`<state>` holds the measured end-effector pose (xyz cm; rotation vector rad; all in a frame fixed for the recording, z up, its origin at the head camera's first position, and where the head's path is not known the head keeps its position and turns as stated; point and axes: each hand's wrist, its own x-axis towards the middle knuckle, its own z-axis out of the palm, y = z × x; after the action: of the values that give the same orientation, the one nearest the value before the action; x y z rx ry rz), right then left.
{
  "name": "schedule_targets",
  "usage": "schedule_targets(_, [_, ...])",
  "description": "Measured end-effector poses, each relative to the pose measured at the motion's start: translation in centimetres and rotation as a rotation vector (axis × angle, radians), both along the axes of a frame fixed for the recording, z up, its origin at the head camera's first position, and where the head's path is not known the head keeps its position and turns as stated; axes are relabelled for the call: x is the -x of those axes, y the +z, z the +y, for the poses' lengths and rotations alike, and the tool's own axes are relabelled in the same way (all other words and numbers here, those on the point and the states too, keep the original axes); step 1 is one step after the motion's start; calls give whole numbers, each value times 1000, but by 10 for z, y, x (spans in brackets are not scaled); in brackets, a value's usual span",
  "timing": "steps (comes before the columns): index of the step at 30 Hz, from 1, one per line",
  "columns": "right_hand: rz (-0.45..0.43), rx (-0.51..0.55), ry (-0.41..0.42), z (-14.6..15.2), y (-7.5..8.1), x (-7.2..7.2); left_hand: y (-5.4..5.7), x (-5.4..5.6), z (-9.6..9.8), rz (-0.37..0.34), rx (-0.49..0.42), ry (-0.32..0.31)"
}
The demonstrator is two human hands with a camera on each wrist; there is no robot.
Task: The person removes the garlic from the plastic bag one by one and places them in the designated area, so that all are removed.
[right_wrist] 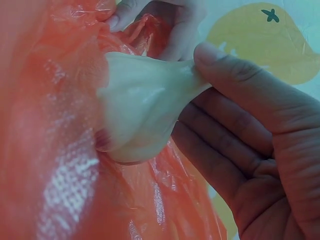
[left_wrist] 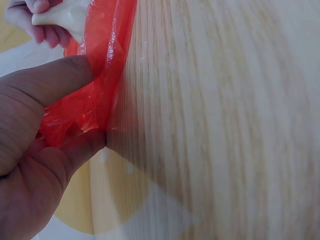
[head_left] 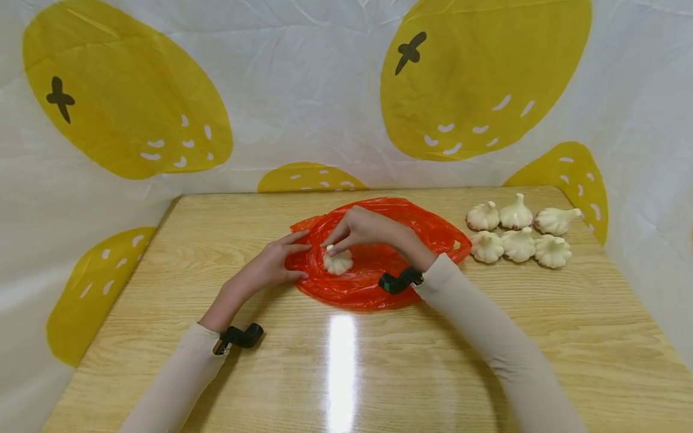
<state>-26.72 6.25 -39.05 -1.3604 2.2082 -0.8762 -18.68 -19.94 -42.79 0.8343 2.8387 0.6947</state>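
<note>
A garlic bulb [head_left: 338, 262] stands on a spread red plastic bag [head_left: 373, 282], stem up. My right hand [head_left: 373, 227] pinches its stem between thumb and fingers; the right wrist view shows the pale bulb [right_wrist: 140, 105] close up, its base against the red plastic. At the bag's left edge, my left hand [head_left: 273, 261] rests with fingers spread and apart, touching the plastic. From the left wrist, the thumb [left_wrist: 65, 80] and a finger lie on either side of the crumpled bag edge [left_wrist: 110, 55].
Several more garlic bulbs [head_left: 518, 243] stand or lie in two rows right of the bag, the nearest ones close to its right tip. The wooden table [head_left: 271, 385] ends at a white curtain [head_left: 303, 90] with yellow fruit prints.
</note>
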Motion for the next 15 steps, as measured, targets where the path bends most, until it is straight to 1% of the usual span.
schedule_targets(4, [-4,23,12,3,0,0,0,0,0,-1,0,-3])
schedule_targets(9, [3,78,18,9,0,-3,0,0,1,0,-11,-6])
schedule_targets(12, [18,97,13,12,3,-6,0,-1,1,12,-8,-11])
schedule_targets(15, [28,110,5,17,7,-10,0,-1,1,8,-4,-5])
